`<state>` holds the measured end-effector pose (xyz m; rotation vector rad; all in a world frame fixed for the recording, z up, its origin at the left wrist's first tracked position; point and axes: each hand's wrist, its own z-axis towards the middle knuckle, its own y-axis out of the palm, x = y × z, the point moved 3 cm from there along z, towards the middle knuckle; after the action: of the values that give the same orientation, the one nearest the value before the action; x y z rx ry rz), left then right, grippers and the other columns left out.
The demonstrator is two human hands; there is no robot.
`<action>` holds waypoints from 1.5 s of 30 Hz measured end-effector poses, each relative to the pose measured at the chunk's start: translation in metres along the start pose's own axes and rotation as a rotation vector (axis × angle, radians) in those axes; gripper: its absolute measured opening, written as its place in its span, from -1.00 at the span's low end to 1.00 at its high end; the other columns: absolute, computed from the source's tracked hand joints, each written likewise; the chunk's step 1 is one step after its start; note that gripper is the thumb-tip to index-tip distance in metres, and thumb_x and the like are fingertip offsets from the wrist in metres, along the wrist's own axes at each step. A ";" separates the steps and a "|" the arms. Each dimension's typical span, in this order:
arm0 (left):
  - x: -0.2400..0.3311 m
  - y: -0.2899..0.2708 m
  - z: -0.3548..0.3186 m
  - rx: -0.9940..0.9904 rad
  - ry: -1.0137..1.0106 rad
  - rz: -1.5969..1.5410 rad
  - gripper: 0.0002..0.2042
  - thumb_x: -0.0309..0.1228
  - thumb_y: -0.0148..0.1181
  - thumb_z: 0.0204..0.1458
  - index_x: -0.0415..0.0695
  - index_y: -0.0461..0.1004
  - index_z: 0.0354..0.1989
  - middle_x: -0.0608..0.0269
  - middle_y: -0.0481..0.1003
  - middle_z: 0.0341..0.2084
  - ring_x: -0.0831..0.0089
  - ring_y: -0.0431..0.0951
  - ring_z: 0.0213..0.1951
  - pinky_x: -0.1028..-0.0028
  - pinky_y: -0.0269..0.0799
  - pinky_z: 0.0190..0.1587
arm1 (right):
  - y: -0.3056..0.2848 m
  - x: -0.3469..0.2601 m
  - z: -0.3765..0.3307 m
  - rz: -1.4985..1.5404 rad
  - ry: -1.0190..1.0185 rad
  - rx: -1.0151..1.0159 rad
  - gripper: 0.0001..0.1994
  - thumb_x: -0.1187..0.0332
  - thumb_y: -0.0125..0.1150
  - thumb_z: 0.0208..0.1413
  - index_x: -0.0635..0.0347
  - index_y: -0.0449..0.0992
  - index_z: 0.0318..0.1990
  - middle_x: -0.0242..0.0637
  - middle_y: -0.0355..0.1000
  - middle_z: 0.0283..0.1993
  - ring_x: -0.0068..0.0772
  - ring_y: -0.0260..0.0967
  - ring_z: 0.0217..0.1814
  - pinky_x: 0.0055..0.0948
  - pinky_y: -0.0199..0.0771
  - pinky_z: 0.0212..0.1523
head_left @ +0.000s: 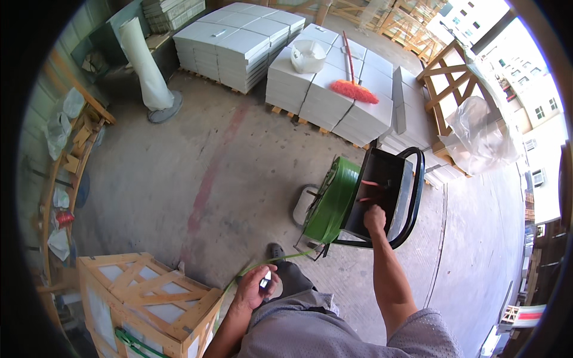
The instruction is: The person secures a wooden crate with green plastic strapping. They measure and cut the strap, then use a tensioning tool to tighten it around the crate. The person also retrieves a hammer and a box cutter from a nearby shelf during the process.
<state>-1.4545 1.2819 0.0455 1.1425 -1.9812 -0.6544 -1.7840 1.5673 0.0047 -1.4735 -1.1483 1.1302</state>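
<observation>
My right hand (375, 219) reaches into the black tray (389, 164) of a strapping cart. Its fingers are curled, and what they hold, if anything, is hidden. Just beyond them in the tray lies a tool with red handles (371, 184), its kind unclear. A roll of green strapping (337, 200) hangs on the cart beside the tray. From it a green strap (292, 256) runs left past my legs toward a wooden crate (143, 286). Near my lap, my left hand (256, 285) is closed round a small dark object with a bright, shiny face (266, 279).
Pallets of stacked white slabs (233, 42) stand ahead; a red mop head (354, 91) and a translucent bucket (308, 56) rest on one stack (292, 89). A wrapped white roll (145, 65) stands at left. Plastic-draped wooden frames (453, 83) are at right. Another green strap (134, 341) lies over the crate.
</observation>
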 end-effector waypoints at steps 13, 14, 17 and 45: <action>-0.014 -0.011 0.007 0.055 -0.033 -0.051 -0.80 -0.35 0.00 0.10 -0.19 0.44 -0.21 0.18 0.48 -0.52 0.42 0.45 -0.56 0.51 0.27 -0.62 | 0.039 0.035 0.011 -0.060 0.075 0.091 -0.85 0.40 0.07 -0.05 0.30 0.48 -0.38 0.05 0.49 -0.30 0.07 0.47 -0.19 -0.14 0.52 -0.20; -0.017 -0.014 0.010 0.043 -0.022 -0.023 -0.73 -0.25 -0.06 0.15 -0.19 0.43 -0.21 0.14 0.49 -0.51 0.39 0.47 -0.54 0.49 0.28 -0.61 | 0.029 0.012 0.002 -0.043 -0.005 0.080 -0.84 0.37 0.12 -0.09 0.28 0.48 -0.40 0.01 0.50 -0.32 0.05 0.48 -0.23 -0.15 0.52 -0.25; -0.023 -0.017 0.022 0.057 -0.089 -0.060 -0.62 -0.11 -0.15 0.18 -0.20 0.43 -0.21 0.12 0.50 -0.49 0.36 0.48 -0.53 0.46 0.31 -0.60 | 0.024 -0.043 -0.053 0.166 -0.487 -0.170 -0.82 0.31 0.23 -0.15 0.22 0.50 -0.41 -0.09 0.50 -0.37 -0.04 0.49 -0.35 -0.18 0.49 -0.36; -0.084 -0.073 -0.045 0.457 0.044 -0.356 -0.81 -0.24 0.09 0.09 -0.08 0.43 -0.42 0.42 0.36 -0.61 0.62 0.28 -0.63 0.64 0.12 -0.62 | 0.101 0.027 0.177 1.569 0.235 -0.419 -0.64 0.08 0.05 0.11 0.25 0.51 -0.28 -0.15 0.45 -0.27 -0.26 0.35 -0.23 -0.17 0.32 -0.15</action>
<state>-1.3547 1.3183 -0.0105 1.7955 -1.9605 -0.3479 -1.9398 1.6020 -0.1246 -2.8588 0.2075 1.5981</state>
